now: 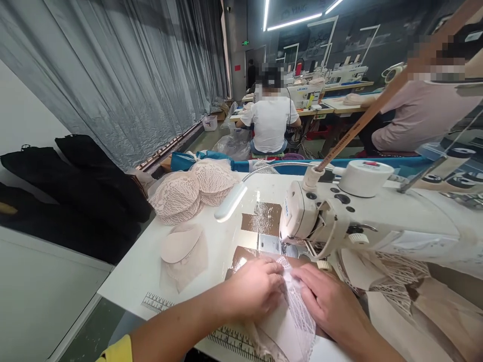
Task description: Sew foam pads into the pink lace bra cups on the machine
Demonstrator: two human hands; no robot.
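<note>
A pale pink lace bra cup piece (300, 306) lies under both my hands, just in front of the sewing machine's needle area. My left hand (258, 286) has its fingers curled and pressed onto the piece's left side. On the right edge of the lace, my right hand (326, 294) grips with thumb and fingers close together. The white sewing machine (302, 211) stands just beyond, its needle and presser foot near my fingertips, above a metal plate (268, 243). The fingertips' undersides are hidden.
Stacked lace cups (177, 198) sit at the table's back left. A single cup with sheer fabric (183, 251) lies nearer. A lamp head (230, 201) arches over the table. More cut pieces (392, 296) lie right. Beyond, a person in white (269, 123) sits at another machine.
</note>
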